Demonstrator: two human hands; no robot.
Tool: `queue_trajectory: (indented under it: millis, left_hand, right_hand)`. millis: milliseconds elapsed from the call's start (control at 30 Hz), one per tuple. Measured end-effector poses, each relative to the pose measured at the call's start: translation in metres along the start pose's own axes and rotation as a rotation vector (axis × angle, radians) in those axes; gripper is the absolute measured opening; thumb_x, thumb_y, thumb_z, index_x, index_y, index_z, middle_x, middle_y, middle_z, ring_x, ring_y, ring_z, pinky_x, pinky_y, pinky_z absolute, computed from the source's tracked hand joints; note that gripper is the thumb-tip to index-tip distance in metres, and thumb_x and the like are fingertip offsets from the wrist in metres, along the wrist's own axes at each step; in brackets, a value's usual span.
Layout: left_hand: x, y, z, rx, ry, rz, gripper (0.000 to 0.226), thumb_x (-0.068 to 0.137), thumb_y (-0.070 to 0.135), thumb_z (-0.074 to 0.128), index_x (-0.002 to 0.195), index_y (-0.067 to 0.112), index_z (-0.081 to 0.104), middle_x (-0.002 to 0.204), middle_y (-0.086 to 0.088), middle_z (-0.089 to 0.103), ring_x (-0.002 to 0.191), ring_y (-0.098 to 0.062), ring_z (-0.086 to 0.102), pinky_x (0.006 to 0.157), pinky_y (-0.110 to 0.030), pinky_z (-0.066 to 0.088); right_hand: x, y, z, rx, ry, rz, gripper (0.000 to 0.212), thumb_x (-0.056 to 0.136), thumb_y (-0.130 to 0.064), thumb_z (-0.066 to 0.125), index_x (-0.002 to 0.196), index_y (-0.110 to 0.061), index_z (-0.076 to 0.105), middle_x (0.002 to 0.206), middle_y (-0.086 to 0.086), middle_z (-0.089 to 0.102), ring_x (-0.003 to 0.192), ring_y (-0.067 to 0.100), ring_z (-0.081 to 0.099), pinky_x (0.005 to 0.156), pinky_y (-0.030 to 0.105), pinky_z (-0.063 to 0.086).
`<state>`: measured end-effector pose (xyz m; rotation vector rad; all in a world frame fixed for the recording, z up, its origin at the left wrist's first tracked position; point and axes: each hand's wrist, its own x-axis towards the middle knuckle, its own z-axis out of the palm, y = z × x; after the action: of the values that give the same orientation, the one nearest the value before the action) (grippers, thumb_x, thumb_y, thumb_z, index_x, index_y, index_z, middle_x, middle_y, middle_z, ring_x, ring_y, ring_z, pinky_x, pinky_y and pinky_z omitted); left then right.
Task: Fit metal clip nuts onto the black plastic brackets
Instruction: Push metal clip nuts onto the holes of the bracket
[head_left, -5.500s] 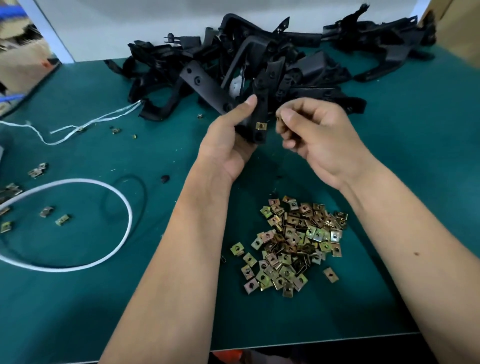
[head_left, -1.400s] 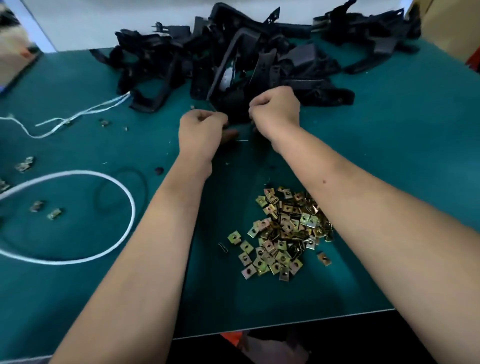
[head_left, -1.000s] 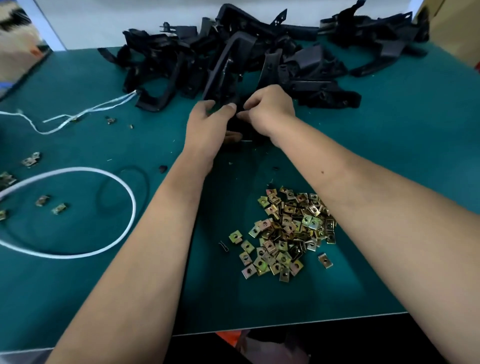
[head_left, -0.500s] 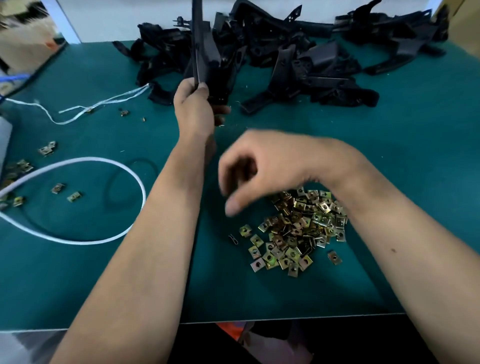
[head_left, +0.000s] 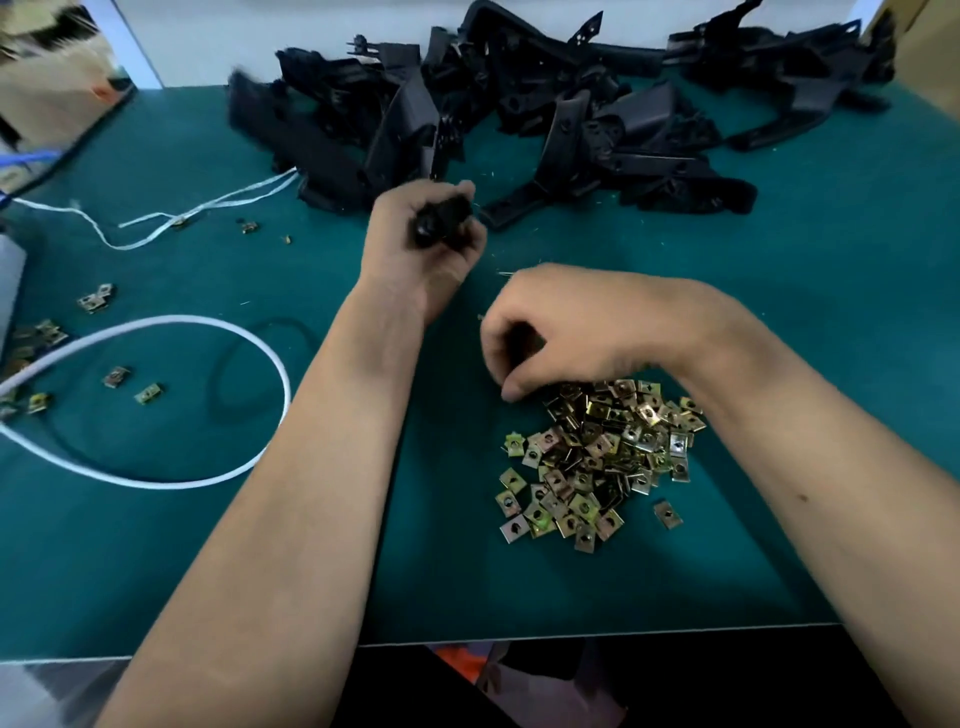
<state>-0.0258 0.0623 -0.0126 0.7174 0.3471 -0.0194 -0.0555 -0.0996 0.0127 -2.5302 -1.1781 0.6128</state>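
While the left hand (head_left: 423, 244) keeps its fist round a black bracket (head_left: 441, 218) mid-worktop, the right hand (head_left: 571, 332) has dropped from the bracket heap (head_left: 519, 114) at the far edge onto the nut pile (head_left: 597, 457) near the front edge; fingers curled, can't tell if it's got one. Looks like a fresh nut is next.

Head-worn view, close, steeply down, edges perhaps distorted.

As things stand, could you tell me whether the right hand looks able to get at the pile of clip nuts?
Most likely yes. The right hand hangs over the far edge of the pile of clip nuts, fingertips curled down at the nearest nuts, with nothing between them. The left hand is off to the side, gripping a black bracket.
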Motion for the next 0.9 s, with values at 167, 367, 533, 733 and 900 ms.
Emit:
queue_trajectory:
  millis: [167,367,533,733,900]
  left_hand:
    - [0.001,-0.016,0.008,0.010,-0.079,0.007,0.013,0.100,0.005,0.060,0.088,0.007,0.061,0.090,-0.008,0.064,0.081,-0.019,0.064,0.081,-0.029,0.060]
    - [-0.005,-0.039,0.017,-0.131,-0.093,-0.121,0.026,0.101,0.024,0.062,0.094,0.000,0.072,0.090,-0.012,0.076,0.076,-0.019,0.073,0.082,-0.029,0.061]
    - [-0.004,-0.040,0.016,-0.123,-0.090,-0.093,0.032,0.100,0.037,0.062,0.096,0.007,0.071,0.082,-0.006,0.074,0.071,-0.013,0.071,0.077,-0.029,0.061]
    - [-0.003,-0.040,0.011,-0.074,-0.086,-0.089,0.047,0.097,0.051,0.061,0.109,0.006,0.065,0.085,-0.007,0.064,0.072,-0.018,0.060,0.075,-0.031,0.052]
    - [-0.005,-0.041,0.012,-0.035,-0.045,-0.096,0.062,0.092,0.071,0.053,0.075,0.012,0.061,0.076,-0.003,0.063,0.060,-0.015,0.057,0.068,-0.030,0.052]
  right_hand:
    - [-0.014,0.038,0.009,0.801,0.549,0.021,0.004,0.097,0.000,0.064,0.097,0.000,0.061,0.084,0.013,0.076,0.070,0.023,0.073,0.048,0.027,0.053]
    - [-0.011,0.052,0.017,1.254,0.851,0.133,0.016,0.100,0.004,0.056,0.105,0.001,0.072,0.081,0.010,0.068,0.070,0.013,0.061,0.060,0.021,0.052]
    - [-0.007,0.043,0.021,1.432,0.770,0.060,0.022,0.094,0.010,0.061,0.114,0.006,0.070,0.087,0.012,0.072,0.073,0.012,0.068,0.071,0.020,0.057]
    - [-0.002,0.033,0.025,1.379,0.803,0.109,0.018,0.101,-0.008,0.062,0.105,0.006,0.073,0.082,0.010,0.068,0.069,0.012,0.062,0.062,0.020,0.055]
    - [-0.001,0.028,0.027,1.463,0.790,0.114,0.016,0.096,0.000,0.064,0.109,0.005,0.073,0.082,0.010,0.073,0.066,0.010,0.063,0.059,0.017,0.053]
